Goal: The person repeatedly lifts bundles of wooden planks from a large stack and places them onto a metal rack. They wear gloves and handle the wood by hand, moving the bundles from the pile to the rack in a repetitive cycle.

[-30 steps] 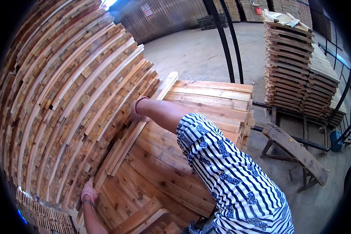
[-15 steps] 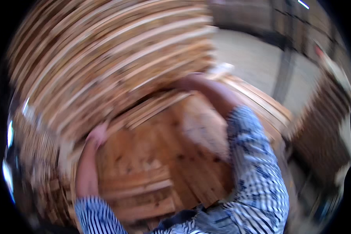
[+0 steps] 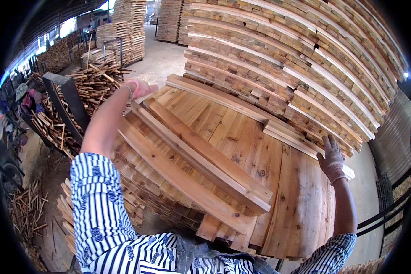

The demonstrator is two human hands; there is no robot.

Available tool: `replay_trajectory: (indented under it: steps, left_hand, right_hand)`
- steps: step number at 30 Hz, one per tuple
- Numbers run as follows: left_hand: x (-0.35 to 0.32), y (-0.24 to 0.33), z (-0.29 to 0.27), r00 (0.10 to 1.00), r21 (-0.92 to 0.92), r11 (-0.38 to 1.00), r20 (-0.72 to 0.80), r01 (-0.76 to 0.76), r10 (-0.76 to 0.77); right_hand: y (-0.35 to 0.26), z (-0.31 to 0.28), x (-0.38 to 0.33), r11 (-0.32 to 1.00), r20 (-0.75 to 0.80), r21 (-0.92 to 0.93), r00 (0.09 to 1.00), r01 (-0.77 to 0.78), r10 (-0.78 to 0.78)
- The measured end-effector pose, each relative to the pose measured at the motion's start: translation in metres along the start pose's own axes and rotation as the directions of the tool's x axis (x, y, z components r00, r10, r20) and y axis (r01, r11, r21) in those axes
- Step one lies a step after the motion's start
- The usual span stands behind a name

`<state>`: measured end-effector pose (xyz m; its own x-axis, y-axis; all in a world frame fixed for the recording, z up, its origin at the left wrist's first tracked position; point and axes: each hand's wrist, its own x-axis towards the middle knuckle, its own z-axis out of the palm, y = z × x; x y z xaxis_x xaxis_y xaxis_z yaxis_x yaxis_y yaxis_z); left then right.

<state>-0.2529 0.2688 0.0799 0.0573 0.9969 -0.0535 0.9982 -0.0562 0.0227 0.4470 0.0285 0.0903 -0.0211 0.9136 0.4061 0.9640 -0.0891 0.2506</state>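
My left hand [image 3: 143, 89], in a pinkish glove, hovers past the left end of a long wooden strip [image 3: 214, 95] at the foot of the tall lumber stack. Its fingers are stretched out, slightly blurred, with nothing seen in them. My right hand [image 3: 332, 160], also gloved, is spread beside the right end of a shorter strip [image 3: 292, 137]. Whether its thumb touches that strip I cannot tell. Both strips lie on a layer of flat boards [image 3: 242, 132]. Nearer me, a thick loose board [image 3: 205, 157] and another board [image 3: 178, 173] lie slanting across the layer.
The tall lumber stack [image 3: 278, 59], layered with thin strips, rises behind the boards. At left, a black metal frame [image 3: 64, 98] holds a heap of thin sticks [image 3: 96, 84]. More wood stacks [image 3: 130, 32] stand farther back. Black bars [image 3: 383, 212] run at the right.
My view has swung, so the tall stack now sits to the right. Both hands, earlier at the strips along the stack's foot, are now wider apart near the strips' ends.
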Motion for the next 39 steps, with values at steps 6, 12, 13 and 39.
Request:
replay_trajectory:
  steps: [6,12,13,39]
  left_hand:
    - [0.049,0.024,0.032,0.953,0.168,0.944,0.165,-0.283,0.256]
    - [0.013,0.028,0.014,0.976,0.086,0.992,0.206,-0.087,0.068]
    - [0.020,0.034,0.019,0.972,0.094,0.989,0.216,-0.118,0.095]
    - [-0.303,0.119,0.120,0.257,-0.067,0.507,-0.913,-0.859,0.315]
  right_hand:
    - [-0.101,-0.041,-0.016,0.862,-0.140,0.386,0.944,0.330,-0.299]
    - [-0.253,-0.110,-0.038,0.490,0.075,0.813,0.778,0.315,-0.624]
    - [-0.274,-0.115,-0.032,0.588,0.114,0.705,0.756,0.396,-0.645]
    - [-0.351,-0.142,0.017,0.591,0.260,0.774,0.736,0.228,-0.625]
